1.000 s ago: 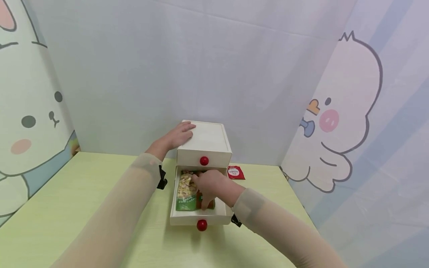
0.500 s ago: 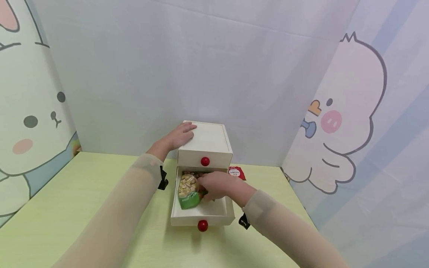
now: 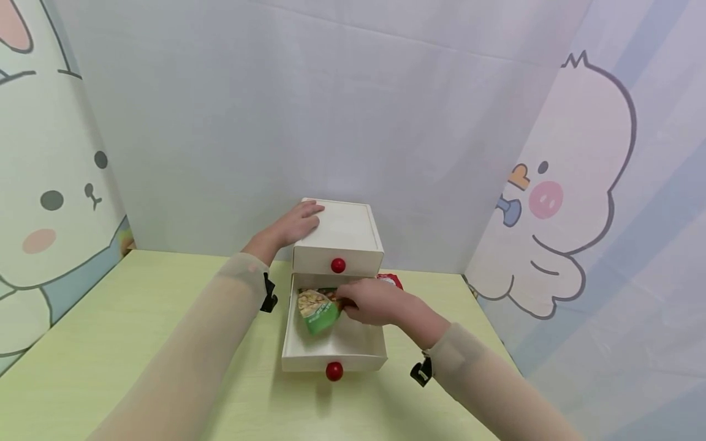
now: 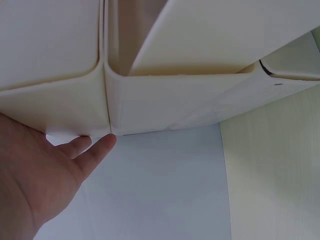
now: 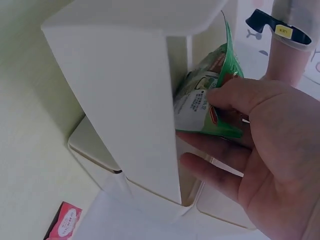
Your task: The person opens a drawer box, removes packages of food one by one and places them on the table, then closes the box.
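A small white cabinet (image 3: 347, 226) has two drawers with red knobs. Its lower drawer (image 3: 358, 346) is pulled out, while the upper one is closed. My left hand (image 3: 289, 226) rests on the cabinet's top left side, fingers extended. Over the open drawer, my right hand (image 3: 375, 301) pinches the edge of a green snack bag (image 3: 321, 317) printed with pale nut-like pieces. In the right wrist view the bag (image 5: 200, 102) is tilted between thumb and fingers, with its printed back showing. The fingers partly cover the bag.
A red packet (image 3: 390, 280) lies on the table right of the cabinet, partly hidden by my right hand in the head view. The pale green table (image 3: 165, 306) meets a light curtain (image 3: 220, 122) behind. Cartoon-printed curtains hang at both sides.
The snack bag, lying flat in the drawer before, is now tilted and shifted back and right in my right hand's pinch. My left hand stays on the cabinet.
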{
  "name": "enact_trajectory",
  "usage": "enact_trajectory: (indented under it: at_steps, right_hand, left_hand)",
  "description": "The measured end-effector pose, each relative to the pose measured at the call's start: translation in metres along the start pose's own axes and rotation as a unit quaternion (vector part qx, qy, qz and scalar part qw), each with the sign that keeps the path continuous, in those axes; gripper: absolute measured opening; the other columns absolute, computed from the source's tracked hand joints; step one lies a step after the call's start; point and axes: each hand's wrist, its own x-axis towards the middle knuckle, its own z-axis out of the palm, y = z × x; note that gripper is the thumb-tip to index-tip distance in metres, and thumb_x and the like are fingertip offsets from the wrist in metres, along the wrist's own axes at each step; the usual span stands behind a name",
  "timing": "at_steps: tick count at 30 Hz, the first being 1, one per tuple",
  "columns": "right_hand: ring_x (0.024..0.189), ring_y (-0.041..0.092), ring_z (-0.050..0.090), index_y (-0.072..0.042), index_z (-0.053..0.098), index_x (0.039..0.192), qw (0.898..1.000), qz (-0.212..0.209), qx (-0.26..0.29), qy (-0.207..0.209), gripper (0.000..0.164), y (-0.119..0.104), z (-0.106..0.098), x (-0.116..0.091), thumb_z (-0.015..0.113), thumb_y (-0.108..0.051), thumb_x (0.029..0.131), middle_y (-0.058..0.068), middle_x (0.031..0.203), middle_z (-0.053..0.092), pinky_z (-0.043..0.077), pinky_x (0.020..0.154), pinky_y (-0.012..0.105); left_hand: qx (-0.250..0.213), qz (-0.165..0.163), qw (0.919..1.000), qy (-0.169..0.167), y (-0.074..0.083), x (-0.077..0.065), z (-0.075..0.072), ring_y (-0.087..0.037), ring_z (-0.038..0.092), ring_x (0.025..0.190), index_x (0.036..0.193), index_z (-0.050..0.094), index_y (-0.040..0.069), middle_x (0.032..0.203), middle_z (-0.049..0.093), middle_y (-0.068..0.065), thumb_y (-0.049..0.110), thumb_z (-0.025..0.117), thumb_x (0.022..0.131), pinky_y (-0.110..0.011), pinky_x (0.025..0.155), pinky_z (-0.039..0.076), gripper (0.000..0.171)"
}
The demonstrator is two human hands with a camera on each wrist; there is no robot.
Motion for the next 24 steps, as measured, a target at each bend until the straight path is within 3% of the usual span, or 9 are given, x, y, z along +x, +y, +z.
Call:
enact_trajectory:
  at_steps: [6,14,24]
  right_hand:
    - [0.08,0.008,0.06,-0.018,0.072,0.106,0.997,-0.02,-0.01,0.07,0.005,0.0,-0.004,-0.017,0.069,-0.014,0.106,-0.008,0.099,0.073,0.056,0.075,0.024]
    - [0.092,0.009,0.069,-0.017,0.074,0.116,0.994,-0.013,0.019,0.107,0.009,0.003,-0.012,-0.041,0.069,-0.016,0.108,-0.006,0.105,0.076,0.063,0.088,0.033]
    - [0.089,0.004,0.069,-0.016,0.075,0.123,0.982,0.003,0.086,0.171,0.018,0.017,-0.033,-0.083,0.069,-0.009,0.107,-0.005,0.11,0.079,0.063,0.081,0.028]
  left_hand:
    - [0.001,-0.004,1.0,0.0,-0.001,-0.001,-0.001,-0.041,0.005,0.173,0.172,0.035,0.009,0.186,0.012,-0.015,0.031,0.033,0.115,-0.065,0.138,0.01,0.062]
    - [-0.004,-0.006,1.0,-0.001,-0.003,-0.001,-0.001,-0.041,0.005,0.173,0.173,0.035,0.01,0.186,0.012,-0.014,0.032,0.033,0.114,-0.066,0.137,0.01,0.062]
    - [-0.001,0.0,1.0,-0.002,-0.001,0.0,-0.002,-0.041,0.004,0.173,0.172,0.035,0.008,0.186,0.012,-0.016,0.031,0.033,0.114,-0.065,0.138,0.009,0.062]
